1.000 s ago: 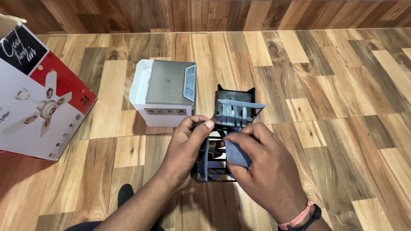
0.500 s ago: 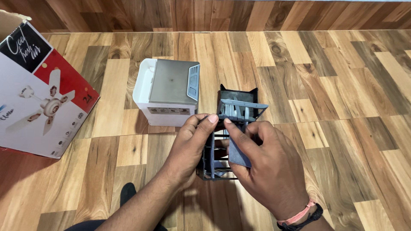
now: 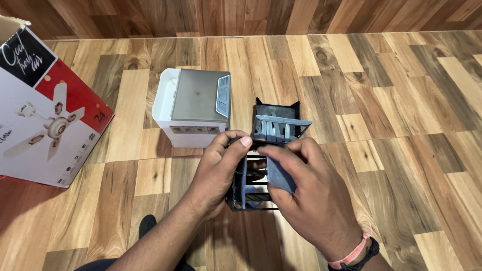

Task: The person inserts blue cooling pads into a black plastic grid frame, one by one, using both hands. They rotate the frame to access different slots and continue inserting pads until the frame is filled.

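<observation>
A dark grey plastic frame (image 3: 273, 123) with slats and blue-grey pads stands on the wooden floor in front of me. My left hand (image 3: 218, 170) grips its left side, thumb on the top edge. My right hand (image 3: 311, 200) pinches a blue-grey pad (image 3: 278, 175) at the frame's front right. Behind the frame on the left sits a white box-shaped appliance (image 3: 193, 108) with a grey top panel, apart from both hands.
A large cardboard box (image 3: 45, 115), white and red with a picture of a ceiling fan, lies at the left. Wood-pattern flooring (image 3: 391, 125) stretches to the right and a wooden wall runs along the back.
Both hands have shifted slightly on the frame, the fingers of the right hand sliding along the blue-grey pad. The white appliance and the cardboard box stay put.
</observation>
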